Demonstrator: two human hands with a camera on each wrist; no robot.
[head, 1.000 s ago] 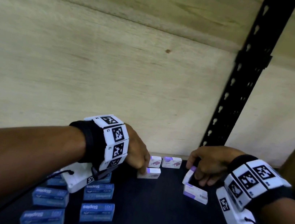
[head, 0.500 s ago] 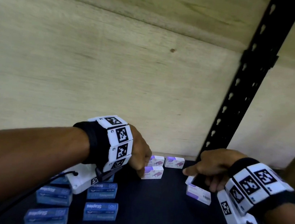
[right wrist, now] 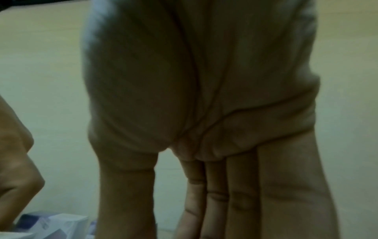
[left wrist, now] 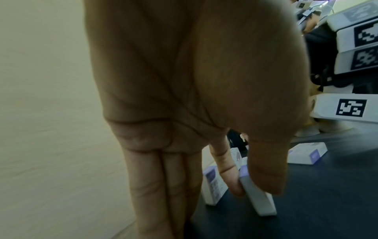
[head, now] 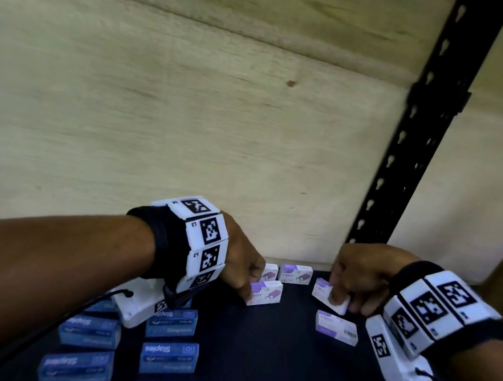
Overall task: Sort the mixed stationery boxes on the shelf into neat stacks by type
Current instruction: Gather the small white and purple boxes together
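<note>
Small white-and-purple staple boxes lie on the dark shelf (head: 267,370). My left hand (head: 245,284) pinches one of them (head: 266,292) by its end; in the left wrist view the thumb and index finger (left wrist: 231,181) clamp that box (left wrist: 259,197) on edge. My right hand (head: 343,295) grips another white-and-purple box (head: 326,293), tilted just above a third one (head: 336,327) that lies flat. Two more (head: 295,274) stand at the back wall. The right wrist view shows only palm and fingers (right wrist: 216,194); the held box is hidden.
Several blue Staples boxes (head: 168,356) lie in two rows at the front left, under my left forearm. The plywood back wall (head: 189,117) closes the shelf close behind the boxes. A black slotted upright (head: 412,142) stands at the back right.
My right hand has raised its white-and-purple box off the flat one and shifted it slightly left. My left hand has stayed on its box by the back pair.
</note>
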